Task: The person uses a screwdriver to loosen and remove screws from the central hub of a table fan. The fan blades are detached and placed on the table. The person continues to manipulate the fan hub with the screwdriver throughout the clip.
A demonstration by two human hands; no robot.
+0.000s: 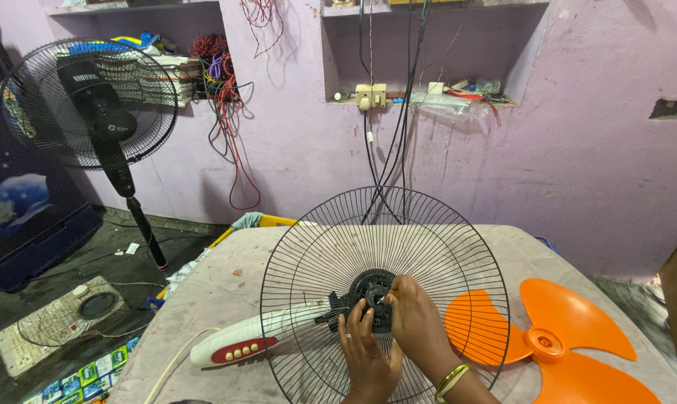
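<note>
So there's a round black wire fan guard (pixel 383 295) standing nearly upright on a worn, stained pale bench (pixel 226 288), thin metal spokes fanning out from a chunky black plastic hub (pixel 374 288). Behind it lies the glossy white plastic fan body (pixel 256 338) with a red button panel. Both hands are right at the hub: left hand (pixel 367 357) has its fingers curled onto the lower edge, right hand (pixel 415 318) is pinching something small at the centre, can't tell what. A smooth orange plastic three-blade propeller (pixel 559 346) lies flat just right of the guard.
</note>
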